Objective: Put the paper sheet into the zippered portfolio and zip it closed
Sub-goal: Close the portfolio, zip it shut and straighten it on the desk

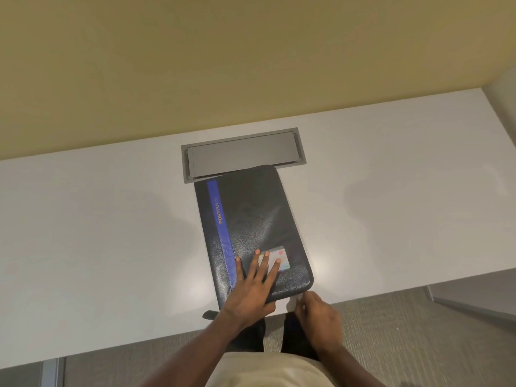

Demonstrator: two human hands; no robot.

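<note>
A black zippered portfolio (251, 219) with a blue stripe and the word PORTFOLIO lies closed on the white desk (97, 247), its near end at the desk's front edge. A small card window sits near its near right corner. My left hand (254, 286) presses flat on the near end of the cover, fingers spread. My right hand (318, 317) is at the portfolio's near right corner, fingers pinched together at the edge; what they pinch is too small to make out. No paper sheet shows.
A grey cable hatch (243, 155) is set into the desk just beyond the portfolio. A yellow wall rises behind the desk. Grey carpet (418, 331) and my legs lie below the front edge. A dark strap (209, 315) pokes out by the near left corner.
</note>
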